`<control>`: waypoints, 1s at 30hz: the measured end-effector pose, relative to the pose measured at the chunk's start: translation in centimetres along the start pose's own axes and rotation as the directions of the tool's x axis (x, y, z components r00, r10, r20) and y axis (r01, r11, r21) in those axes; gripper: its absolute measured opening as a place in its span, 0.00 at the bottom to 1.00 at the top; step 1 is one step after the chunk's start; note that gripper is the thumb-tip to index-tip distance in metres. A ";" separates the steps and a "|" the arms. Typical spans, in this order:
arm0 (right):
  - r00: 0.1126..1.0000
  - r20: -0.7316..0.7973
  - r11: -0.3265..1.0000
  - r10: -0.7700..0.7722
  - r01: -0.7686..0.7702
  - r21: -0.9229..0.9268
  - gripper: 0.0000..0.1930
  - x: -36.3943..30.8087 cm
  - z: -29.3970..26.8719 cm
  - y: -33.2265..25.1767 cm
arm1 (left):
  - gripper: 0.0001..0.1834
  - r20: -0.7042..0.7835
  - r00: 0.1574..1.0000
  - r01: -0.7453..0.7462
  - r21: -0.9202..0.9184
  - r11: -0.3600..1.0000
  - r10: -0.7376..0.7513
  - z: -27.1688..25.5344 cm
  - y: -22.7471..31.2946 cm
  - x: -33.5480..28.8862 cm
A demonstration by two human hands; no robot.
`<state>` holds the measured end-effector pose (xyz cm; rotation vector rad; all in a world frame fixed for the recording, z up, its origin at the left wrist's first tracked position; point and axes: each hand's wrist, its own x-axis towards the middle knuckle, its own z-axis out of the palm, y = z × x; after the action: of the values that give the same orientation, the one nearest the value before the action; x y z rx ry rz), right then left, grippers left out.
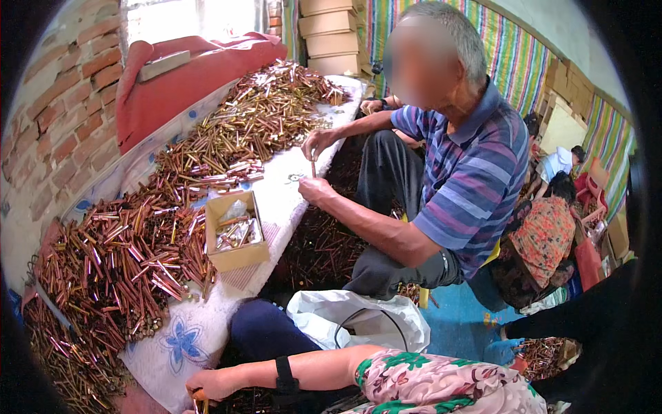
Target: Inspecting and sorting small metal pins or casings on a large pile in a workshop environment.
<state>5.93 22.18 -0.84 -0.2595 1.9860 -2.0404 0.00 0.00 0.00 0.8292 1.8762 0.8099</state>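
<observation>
The right hand (209, 386) holds gold tubes (201, 400), the left is unseen, and beside the part-filled box (239, 258) a big pile (131, 255) lies loose.

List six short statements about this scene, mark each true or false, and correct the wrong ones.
1. The right hand holds a gold-coloured piece. True.
2. The small cardboard box is empty. False: it holds shiny pieces.
3. A black band circles the right forearm. True.
4. The co-worker's shirt is plain yellow. False: it is striped, with blue and purple shades.
5. The thin tubes are stacked in neat rows. False: they lie in loose, jumbled heaps.
6. A white bag is beyond the right forearm. True.
</observation>
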 end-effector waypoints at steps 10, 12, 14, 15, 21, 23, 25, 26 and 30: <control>0.993 -0.095 0.997 -0.071 0.072 0.009 0.06 0.7 -0.2 0.3 | 0.20 -0.390 0.867 -0.341 -0.013 0.940 0.309 2.9 6.6 -1.4; 0.990 -0.110 0.996 -0.089 0.090 0.005 0.05 0.4 0.1 0.3 | 0.21 -0.400 0.844 -0.367 0.056 0.929 0.357 3.1 6.7 -1.5; 0.986 -0.130 0.994 -0.104 0.101 -0.033 0.06 0.2 0.5 0.3 | 0.22 -0.406 0.830 -0.381 0.086 0.921 0.382 3.3 6.1 -1.6; 0.986 -0.129 0.994 -0.104 0.101 -0.034 0.06 0.0 0.6 0.1 | 0.22 -0.407 0.830 -0.381 0.086 0.921 0.382 3.4 5.5 -1.7; 0.994 0.037 0.983 -0.099 0.104 -0.148 0.09 -0.6 2.6 -1.1 | 0.24 -0.626 0.772 -0.276 -0.488 0.828 -0.112 4.2 1.9 -1.6; 0.976 0.122 0.917 -0.181 0.212 -0.338 0.12 0.6 2.5 0.9 | 0.19 -0.609 0.714 -0.301 -0.713 0.634 -0.346 4.7 2.3 -1.4; 0.972 0.097 0.862 -0.214 0.234 -0.449 0.12 -0.4 2.4 -0.8 | 0.07 -0.672 0.645 -0.431 -0.713 0.554 -0.364 4.6 2.7 -1.3; 0.947 0.110 0.789 -0.301 0.312 -0.529 0.11 -0.3 1.7 0.8 | 0.09 -0.695 0.663 -0.511 -0.691 0.511 -0.277 4.5 2.0 -0.8; 0.995 0.095 0.844 -0.015 0.063 -0.532 0.10 -1.2 3.1 -1.1 | 0.14 -0.747 0.240 -0.665 -0.591 0.456 -0.620 4.2 -2.1 -2.1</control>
<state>7.95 19.61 0.41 -0.4951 2.4711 -1.4140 4.10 -2.01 -2.28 -0.7204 1.7614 2.5824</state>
